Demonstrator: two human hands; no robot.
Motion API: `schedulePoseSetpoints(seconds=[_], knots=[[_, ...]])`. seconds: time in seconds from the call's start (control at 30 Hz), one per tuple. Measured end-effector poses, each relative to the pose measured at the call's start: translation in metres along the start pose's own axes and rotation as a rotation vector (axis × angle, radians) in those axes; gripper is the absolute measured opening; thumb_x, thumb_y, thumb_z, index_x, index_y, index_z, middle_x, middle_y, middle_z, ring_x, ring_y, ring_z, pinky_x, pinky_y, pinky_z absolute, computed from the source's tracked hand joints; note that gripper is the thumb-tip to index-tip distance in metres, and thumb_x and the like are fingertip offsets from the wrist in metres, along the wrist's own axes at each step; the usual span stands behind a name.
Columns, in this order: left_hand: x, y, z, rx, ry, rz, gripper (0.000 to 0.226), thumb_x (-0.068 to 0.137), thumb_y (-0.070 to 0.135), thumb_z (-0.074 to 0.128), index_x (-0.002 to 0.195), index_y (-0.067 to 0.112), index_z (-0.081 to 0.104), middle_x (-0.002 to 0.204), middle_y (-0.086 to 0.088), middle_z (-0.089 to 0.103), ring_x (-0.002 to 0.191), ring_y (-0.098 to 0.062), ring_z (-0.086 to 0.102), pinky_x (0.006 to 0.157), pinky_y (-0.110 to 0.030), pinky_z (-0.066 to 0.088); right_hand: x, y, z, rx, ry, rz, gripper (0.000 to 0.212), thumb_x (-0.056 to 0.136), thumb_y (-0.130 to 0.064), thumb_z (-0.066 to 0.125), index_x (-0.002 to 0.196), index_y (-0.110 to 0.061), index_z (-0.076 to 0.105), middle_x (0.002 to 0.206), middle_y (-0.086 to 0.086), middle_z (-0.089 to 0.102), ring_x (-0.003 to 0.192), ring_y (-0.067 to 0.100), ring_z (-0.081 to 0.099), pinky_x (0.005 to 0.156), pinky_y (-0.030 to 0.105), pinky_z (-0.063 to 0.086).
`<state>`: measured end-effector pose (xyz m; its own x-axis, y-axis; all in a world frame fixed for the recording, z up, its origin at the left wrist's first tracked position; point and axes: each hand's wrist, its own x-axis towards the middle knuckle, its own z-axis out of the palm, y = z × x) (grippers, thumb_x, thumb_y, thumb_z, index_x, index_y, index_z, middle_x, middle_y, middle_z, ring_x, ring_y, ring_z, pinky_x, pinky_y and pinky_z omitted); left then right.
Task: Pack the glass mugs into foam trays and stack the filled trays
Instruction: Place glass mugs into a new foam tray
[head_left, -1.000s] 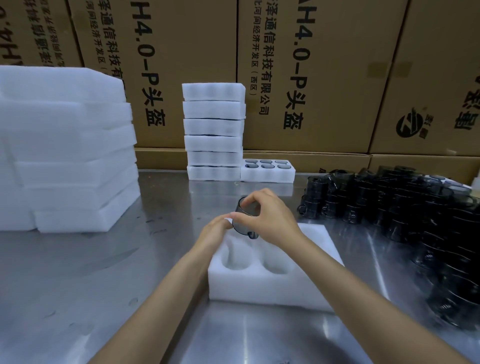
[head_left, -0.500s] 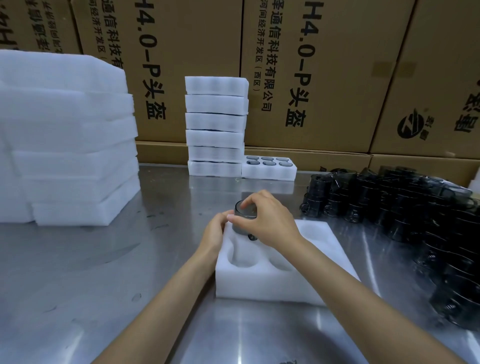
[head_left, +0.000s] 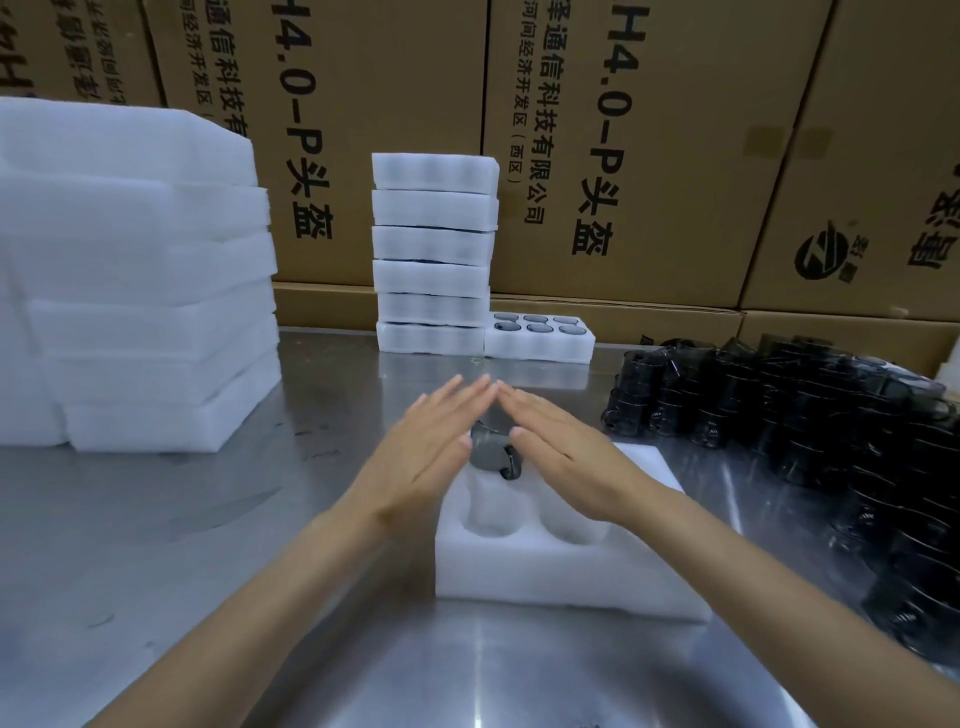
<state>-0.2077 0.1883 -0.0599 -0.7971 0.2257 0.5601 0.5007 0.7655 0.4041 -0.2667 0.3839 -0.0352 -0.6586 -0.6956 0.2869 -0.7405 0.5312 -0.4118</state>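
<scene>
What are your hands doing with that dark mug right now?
Left hand flat, open. Right hand flat, open. Dark glass mug sits in white foam tray, between hands. Nothing in the way.

hidden: dark mug (head_left: 491, 453) mostly behind flat hands | cut off: mug pile (head_left: 810, 431) at right edge

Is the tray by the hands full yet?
No. The tray shows two empty pockets nearest the camera; only one dark mug sits in it.
</scene>
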Motion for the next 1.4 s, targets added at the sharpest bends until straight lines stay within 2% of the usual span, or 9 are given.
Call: schedulePoseSetpoints(seconds=[0.07, 0.17, 0.37, 0.47, 0.7, 1.0, 1.17, 1.3, 1.4], knots=[[-0.003, 0.001, 0.001, 0.105, -0.1, 0.037, 0.054, 0.095, 0.033, 0.02, 0.148, 0.03, 0.01, 0.155, 0.021, 0.008, 0.143, 0.005, -0.002, 0.117, -0.022, -0.004, -0.005, 0.003, 0.001, -0.056, -0.017, -0.009, 0.049, 0.101, -0.025, 0.029, 0.15, -0.033, 0.02, 0.149, -0.031, 0.01, 0.134, -0.017, 0.006, 0.113, 0.016, 0.011], [-0.012, -0.001, 0.007, 0.07, -0.119, -0.002, 0.056, 0.094, 0.03, 0.024, 0.147, 0.026, 0.008, 0.155, 0.019, 0.008, 0.142, 0.008, 0.003, 0.118, -0.021, 0.003, -0.005, 0.004, 0.004, -0.087, -0.038, -0.015, 0.051, 0.101, -0.022, 0.03, 0.15, -0.032, 0.02, 0.154, -0.024, 0.014, 0.139, -0.01, 0.01, 0.114, 0.017, 0.014], [-0.018, 0.0, 0.008, 0.073, -0.119, -0.03, 0.057, 0.092, 0.032, 0.027, 0.148, 0.023, 0.016, 0.154, 0.017, 0.015, 0.14, 0.012, 0.006, 0.115, -0.013, 0.002, -0.002, 0.006, 0.005, -0.081, -0.06, -0.011, 0.052, 0.098, -0.018, 0.034, 0.147, -0.036, 0.028, 0.153, -0.025, 0.021, 0.139, -0.005, 0.02, 0.114, 0.023, 0.022], [-0.016, 0.003, 0.007, 0.099, -0.147, -0.008, 0.059, 0.092, 0.038, 0.023, 0.148, 0.022, 0.019, 0.154, 0.016, 0.017, 0.141, 0.008, 0.007, 0.116, -0.017, 0.004, -0.004, 0.01, 0.004, -0.13, -0.083, 0.018, 0.053, 0.096, -0.018, 0.034, 0.146, -0.037, 0.03, 0.153, -0.025, 0.02, 0.139, 0.003, 0.027, 0.11, 0.03, 0.029], [-0.014, 0.008, 0.008, 0.112, -0.142, -0.018, 0.057, 0.09, 0.029, 0.028, 0.146, 0.021, 0.031, 0.152, 0.014, 0.026, 0.142, 0.001, 0.017, 0.117, -0.019, 0.008, -0.003, 0.012, 0.007, -0.227, -0.088, 0.014, 0.054, 0.095, -0.022, 0.032, 0.145, -0.04, 0.029, 0.153, -0.027, 0.017, 0.137, 0.002, 0.029, 0.095, 0.028, 0.037], [-0.022, 0.009, 0.009, 0.097, -0.135, 0.013, 0.067, 0.084, 0.045, 0.017, 0.14, 0.02, 0.042, 0.148, 0.011, 0.035, 0.139, -0.002, 0.027, 0.117, -0.023, 0.012, -0.004, 0.009, 0.012, -0.243, -0.185, 0.021, 0.049, 0.098, -0.021, 0.029, 0.144, -0.036, 0.034, 0.154, -0.024, 0.016, 0.141, -0.006, 0.013, 0.112, 0.026, 0.024], [-0.023, 0.004, 0.017, -0.058, -0.092, -0.047, 0.05, 0.093, 0.036, 0.029, 0.14, 0.025, 0.038, 0.147, 0.013, 0.037, 0.139, 0.0, 0.027, 0.117, -0.028, 0.017, -0.002, 0.009, 0.01, -0.182, -0.196, 0.024, 0.049, 0.098, -0.02, 0.03, 0.145, -0.033, 0.035, 0.155, -0.02, 0.018, 0.142, -0.002, 0.013, 0.114, 0.027, 0.02], [-0.02, 0.003, 0.027, -0.269, 0.093, -0.174, 0.047, 0.088, 0.047, 0.033, 0.133, 0.036, 0.043, 0.139, 0.019, 0.047, 0.131, 0.003, 0.039, 0.11, -0.026, 0.029, -0.003, 0.012, 0.009, -0.116, 0.036, 0.058, 0.043, 0.099, -0.023, 0.035, 0.14, -0.029, 0.046, 0.147, -0.016, 0.04, 0.14, 0.001, 0.024, 0.108, 0.025, 0.023], [-0.011, 0.0, 0.033, -0.571, 0.295, -0.431, 0.037, 0.093, 0.035, 0.045, 0.129, 0.033, 0.051, 0.136, 0.016, 0.05, 0.129, -0.001, 0.042, 0.108, -0.028, 0.032, -0.004, 0.022, 0.001, -0.027, 0.273, 0.149, 0.036, 0.097, -0.026, 0.04, 0.127, -0.028, 0.06, 0.132, -0.013, 0.057, 0.13, 0.005, 0.042, 0.1, 0.024, 0.032]])
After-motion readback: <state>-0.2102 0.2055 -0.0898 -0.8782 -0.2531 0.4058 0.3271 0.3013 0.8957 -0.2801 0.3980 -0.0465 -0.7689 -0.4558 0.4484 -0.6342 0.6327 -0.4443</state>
